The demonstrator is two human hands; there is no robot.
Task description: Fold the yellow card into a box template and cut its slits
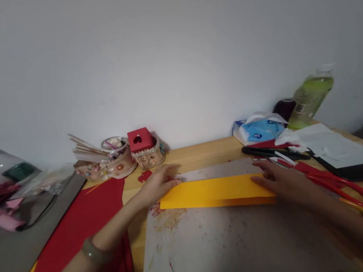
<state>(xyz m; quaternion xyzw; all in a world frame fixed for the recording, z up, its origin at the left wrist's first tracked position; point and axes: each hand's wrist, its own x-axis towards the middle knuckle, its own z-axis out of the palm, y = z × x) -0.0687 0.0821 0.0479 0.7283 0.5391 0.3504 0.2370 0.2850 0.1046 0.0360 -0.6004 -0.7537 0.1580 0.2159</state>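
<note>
A folded strip of yellow paper (216, 191) lies across a grey, stained board (221, 250) in front of me. My left hand (158, 187) is at the strip's upper left corner, thumb at its edge and fingers stretched out apart beyond it. At the right end, my right hand (281, 182) has its thumb over the paper and its other fingers spread above the top edge. Both hands look open, touching the paper rather than gripping it; the undersides of the fingers are hidden. A small red paper scrap (145, 176) lies beside my left hand.
Red-handled scissors (358, 192) lie by my right forearm, near a black flat object (351, 171) and white paper (337, 142). Behind stand a tissue pack (262, 130), a green-liquid bottle (314, 95), a red box (140, 139) and decorated pots (121, 163). Red sheets (89, 230) lie left.
</note>
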